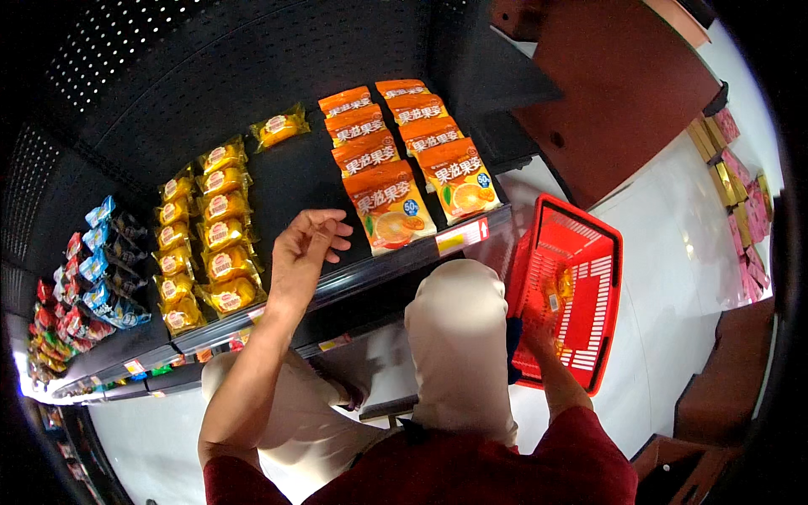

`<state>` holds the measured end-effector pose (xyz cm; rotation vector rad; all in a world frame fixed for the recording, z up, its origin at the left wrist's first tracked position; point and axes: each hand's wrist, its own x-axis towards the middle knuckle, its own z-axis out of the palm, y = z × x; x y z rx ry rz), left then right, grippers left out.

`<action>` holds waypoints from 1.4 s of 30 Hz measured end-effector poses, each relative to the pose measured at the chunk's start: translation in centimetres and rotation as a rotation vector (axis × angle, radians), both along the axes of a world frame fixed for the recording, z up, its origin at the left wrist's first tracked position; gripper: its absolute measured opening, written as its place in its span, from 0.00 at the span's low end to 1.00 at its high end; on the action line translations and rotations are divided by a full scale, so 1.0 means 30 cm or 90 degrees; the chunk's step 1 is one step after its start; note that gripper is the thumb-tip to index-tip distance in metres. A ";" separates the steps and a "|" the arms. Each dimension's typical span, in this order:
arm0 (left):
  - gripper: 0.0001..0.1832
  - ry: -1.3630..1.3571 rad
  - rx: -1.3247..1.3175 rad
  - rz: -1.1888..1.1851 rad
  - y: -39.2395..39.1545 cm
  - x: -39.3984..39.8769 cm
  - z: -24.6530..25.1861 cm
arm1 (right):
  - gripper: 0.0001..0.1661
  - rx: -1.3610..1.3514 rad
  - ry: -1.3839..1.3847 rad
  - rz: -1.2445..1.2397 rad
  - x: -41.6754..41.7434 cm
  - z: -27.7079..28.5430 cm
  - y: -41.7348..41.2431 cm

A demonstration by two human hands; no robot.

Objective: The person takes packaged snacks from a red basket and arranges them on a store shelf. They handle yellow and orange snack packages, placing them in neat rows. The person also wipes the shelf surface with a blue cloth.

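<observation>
My left hand (309, 243) hovers over the front of a black shelf (287, 189), its fingers loosely curled and apart, with nothing in them. Just right of it stand two rows of orange candy pouches (391, 208) with orange fruit pictured on them. To its left lie two rows of yellow wrapped cakes (230, 262), and a single wrapped cake (278, 128) rests farther back. My right hand (536, 325) reaches down into a red plastic basket (609, 303) on the floor; its blurred fingers hide their grip. A few yellow packets (558, 290) lie inside the basket.
Blue bags (98, 262) and red packets (82, 322) fill the shelf's far left. Price tags (464, 237) line its front edge. A reddish-brown board (625, 95) leans behind the basket. Pink and gold boxes (735, 189) sit on the pale floor at right. My bent knee (457, 315) separates shelf and basket.
</observation>
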<state>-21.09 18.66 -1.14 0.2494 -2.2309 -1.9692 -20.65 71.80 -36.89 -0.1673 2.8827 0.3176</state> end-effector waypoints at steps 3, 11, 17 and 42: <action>0.16 -0.006 0.011 -0.018 0.013 -0.024 -0.009 | 0.33 0.085 0.035 0.165 -0.003 -0.103 0.091; 0.14 -0.008 0.021 -0.020 0.000 -0.007 -0.029 | 0.31 -0.076 -0.091 -0.011 -0.022 -0.019 0.022; 0.12 0.004 0.027 -0.020 0.008 -0.002 -0.022 | 0.34 0.008 -0.149 -0.026 -0.024 0.097 0.070; 0.18 0.064 0.066 -0.134 0.037 0.056 0.061 | 0.30 -1.149 -0.262 0.024 -0.252 1.307 -0.774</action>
